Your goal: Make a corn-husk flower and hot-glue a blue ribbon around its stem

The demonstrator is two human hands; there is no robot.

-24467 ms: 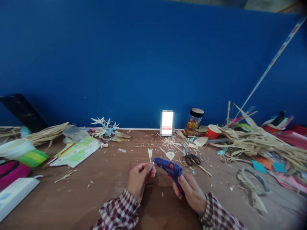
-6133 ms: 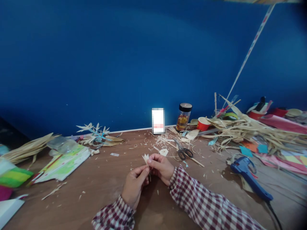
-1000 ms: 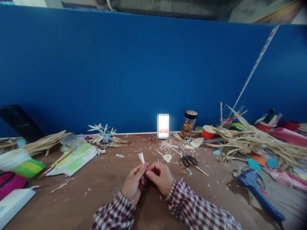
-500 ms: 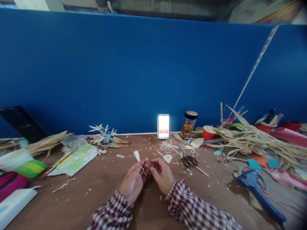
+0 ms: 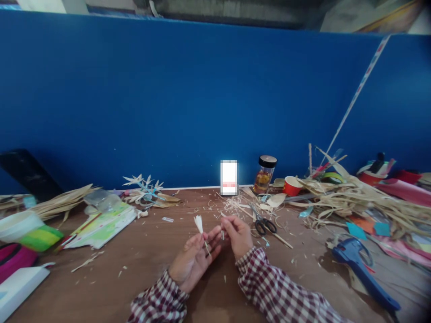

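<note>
My left hand [image 5: 191, 260] pinches a pale dried-husk flower [image 5: 198, 224] by its thin stem between thumb and forefinger. The flower's fringed white head points up, and the stem slants down across the palm. The other fingers of this hand are loosely spread toward the right. Just beside them my right hand [image 5: 241, 237] is closed in a pinch on a short, thin pale strip [image 5: 222, 234], whose ends show at the fingertips. Scissors [image 5: 264, 225] with black handles lie on the brown table [image 5: 141, 282] to the right of that hand.
A blue glue gun [image 5: 365, 271] and a heap of dried husks [image 5: 350, 197] lie on the right. Behind the scissors stand a lidded jar [image 5: 264, 176] and a red paper cup [image 5: 292, 185]. A husk flower spray [image 5: 147, 190] and painted paper [image 5: 103, 224] are on the left.
My left hand has shifted slightly right, and its lower fingers have spread. My right hand has risen and moved right, and the thin strip now shows in its pinch.
</note>
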